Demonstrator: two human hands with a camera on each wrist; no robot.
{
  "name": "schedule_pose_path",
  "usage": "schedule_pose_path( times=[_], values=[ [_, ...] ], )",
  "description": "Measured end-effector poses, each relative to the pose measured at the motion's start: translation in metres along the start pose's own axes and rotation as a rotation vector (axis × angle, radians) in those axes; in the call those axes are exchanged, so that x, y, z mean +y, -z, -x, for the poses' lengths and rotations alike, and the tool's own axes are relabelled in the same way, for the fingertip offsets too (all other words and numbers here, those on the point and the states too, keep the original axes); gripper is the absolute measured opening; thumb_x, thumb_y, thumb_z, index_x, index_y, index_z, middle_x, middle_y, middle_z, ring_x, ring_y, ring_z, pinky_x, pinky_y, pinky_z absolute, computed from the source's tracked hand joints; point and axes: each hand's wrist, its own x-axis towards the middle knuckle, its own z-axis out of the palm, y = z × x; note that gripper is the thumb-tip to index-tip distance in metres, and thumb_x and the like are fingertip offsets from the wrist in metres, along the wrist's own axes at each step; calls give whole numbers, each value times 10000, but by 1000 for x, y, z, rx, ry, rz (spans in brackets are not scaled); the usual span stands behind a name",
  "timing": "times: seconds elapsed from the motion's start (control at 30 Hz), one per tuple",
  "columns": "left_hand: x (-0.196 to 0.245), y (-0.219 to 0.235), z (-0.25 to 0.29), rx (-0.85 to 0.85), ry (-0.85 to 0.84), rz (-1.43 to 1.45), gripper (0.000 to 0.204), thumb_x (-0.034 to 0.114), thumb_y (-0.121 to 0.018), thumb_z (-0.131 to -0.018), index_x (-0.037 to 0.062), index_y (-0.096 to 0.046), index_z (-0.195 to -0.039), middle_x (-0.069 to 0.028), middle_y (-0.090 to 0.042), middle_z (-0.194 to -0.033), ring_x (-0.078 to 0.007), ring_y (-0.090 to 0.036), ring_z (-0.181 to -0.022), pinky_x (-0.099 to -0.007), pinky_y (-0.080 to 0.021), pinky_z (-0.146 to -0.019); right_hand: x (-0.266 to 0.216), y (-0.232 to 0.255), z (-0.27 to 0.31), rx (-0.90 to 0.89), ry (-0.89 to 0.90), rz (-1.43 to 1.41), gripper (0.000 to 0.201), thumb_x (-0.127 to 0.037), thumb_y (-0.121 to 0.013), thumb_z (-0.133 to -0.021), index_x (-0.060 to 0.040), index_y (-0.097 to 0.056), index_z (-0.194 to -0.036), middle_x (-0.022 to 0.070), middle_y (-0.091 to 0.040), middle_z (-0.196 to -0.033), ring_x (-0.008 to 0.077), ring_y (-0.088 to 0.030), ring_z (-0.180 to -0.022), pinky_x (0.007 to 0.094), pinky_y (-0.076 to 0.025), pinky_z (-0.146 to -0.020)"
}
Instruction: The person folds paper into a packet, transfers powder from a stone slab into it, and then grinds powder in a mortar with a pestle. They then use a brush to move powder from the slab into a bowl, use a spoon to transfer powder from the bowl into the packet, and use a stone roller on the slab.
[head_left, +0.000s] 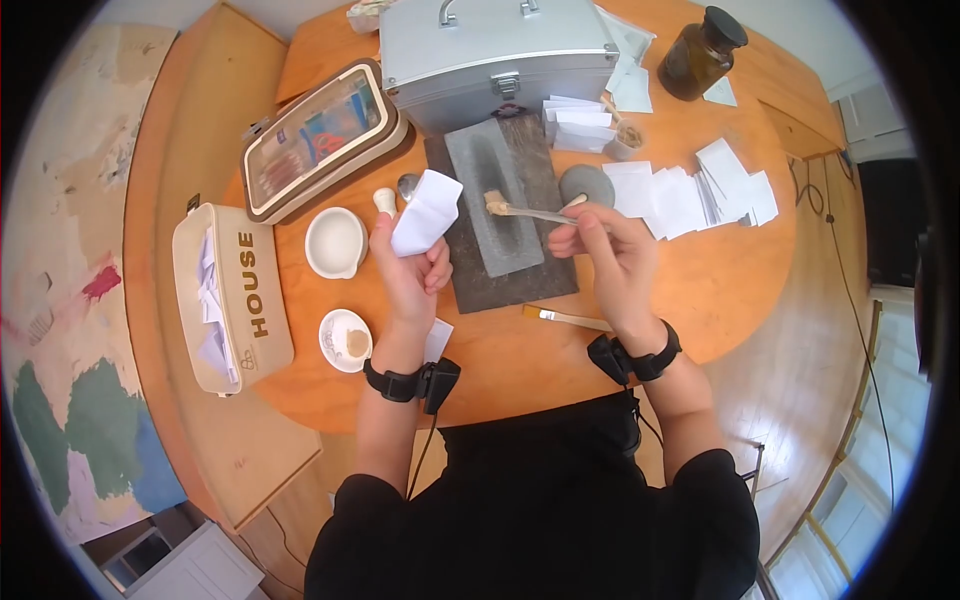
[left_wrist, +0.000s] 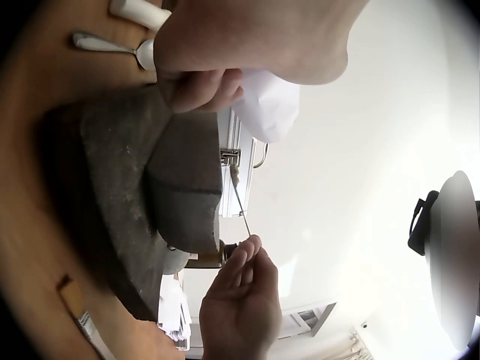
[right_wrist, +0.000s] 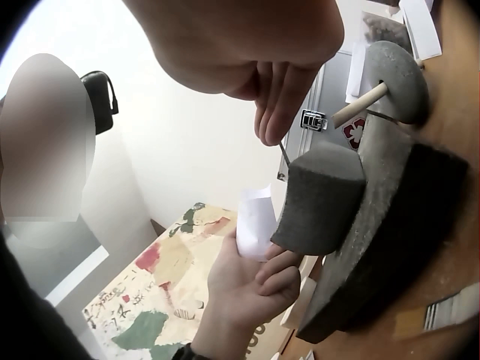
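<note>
My left hand [head_left: 408, 283] holds a folded white paper packet [head_left: 428, 212] up over the table, left of the grey stone grinding trough [head_left: 516, 258]. My right hand [head_left: 622, 268] pinches the handle of a thin metal spoon [head_left: 545, 215] between thumb and fingers. A tan clump [head_left: 496, 203] sits at the spoon's far end, which overlaps the trough in the head view. The trough stands on a dark stone slab [head_left: 465, 285]. Behind my right hand lies the round stone grinding wheel [head_left: 588, 184] with its wooden handle [right_wrist: 360, 105].
A white mortar [head_left: 336, 243], a small dish [head_left: 346, 340] with tan powder and a lettered bin [head_left: 232, 300] stand left. A flat brush [head_left: 565, 318] lies near the front edge. Paper packets [head_left: 675, 203] spread right; a metal case [head_left: 500, 60] and brown jar [head_left: 697, 60] stand behind.
</note>
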Motion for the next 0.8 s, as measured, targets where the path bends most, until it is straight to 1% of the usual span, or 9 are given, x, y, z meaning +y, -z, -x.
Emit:
schedule_pose_path(
  times=[0.1, 0.2, 0.3, 0.4, 0.5, 0.6, 0.7, 0.73, 0.8],
  values=[
    [3, -2, 0, 27, 1, 4, 577, 615, -307, -969, 75, -502, -1025, 6, -393, -636, -69, -285, -426, -222, -206, -381, 1, -3, 6, -35, 130, 274, 169, -27, -538, -984, 70, -657, -1056, 121, -707, -863, 167, -696, -795, 269, -565, -723],
    [4, -3, 0, 2, 2, -9, 577, 611, -306, -970, 72, -504, -1029, 4, -398, -642, -68, -284, -429, -222, -204, -382, -2, 0, 5, -129, 250, 424, 157, 15, -576, -946, 55, -661, -1071, 128, -704, -854, 191, -703, -803, 278, -556, -716],
    [4, -1, 0, -12, -2, -21, 578, 605, -302, -971, 68, -505, -1030, 4, -400, -642, -67, -283, -431, -225, -206, -382, 2, 3, 5, -129, 333, 459, 153, 25, -598, -922, 47, -664, -1059, 140, -695, -844, 228, -704, -796, 287, -548, -702],
    [5, -1, 0, -25, -23, -46, 591, 614, -300, -964, 66, -509, -1036, 5, -410, -646, -63, -282, -433, -220, -201, -389, 0, 5, 4, -164, 357, 509, 142, 37, -596, -916, 49, -667, -1038, 144, -695, -841, 243, -701, -785, 295, -546, -699],
    [8, -1, 5, -21, 10, 10, 649, 639, -279, -948, 63, -553, -1065, -12, -424, -633, -89, -281, -430, -226, -229, -419, -20, 7, 13, -138, 415, 448, 135, 54, -598, -896, 56, -676, -1006, 151, -699, -853, 252, -698, -765, 308, -545, -676],
    [0, 25, 2, -283, -21, 44, 696, 696, -312, -903, 44, -539, -992, -12, -479, -658, -58, -314, -452, -202, -196, -415, -51, 14, 20, -272, 612, 493, 158, 69, -621, -844, 62, -680, -991, 150, -701, -857, 263, -695, -750, 315, -542, -645],
    [4, 28, 3, -412, -138, -203, 749, 748, -349, -849, 30, -548, -929, -32, -534, -679, -56, -355, -469, -205, -205, -415, -68, 2, 19, -490, 728, 420, 222, 58, -649, -765, 60, -683, -985, 147, -697, -865, 270, -691, -743, 320, -537, -619],
    [8, 31, 3, -493, -120, -236, 788, 783, -408, -804, 14, -549, -902, -52, -580, -734, -68, -457, -526, -201, -288, -444, -62, -3, 16, -533, 781, 391, 290, 16, -655, -721, 49, -681, -1008, 123, -678, -831, 255, -674, -711, 314, -521, -589],
    [12, 25, 9, -530, -140, -279, 809, 794, -427, -798, 4, -552, -911, -55, -582, -757, -85, -511, -576, -203, -345, -486, -60, -15, 13, -550, 786, 468, 324, -21, -647, -711, 38, -675, -1028, 102, -655, -798, 248, -651, -676, 319, -503, -564]
  ],
)
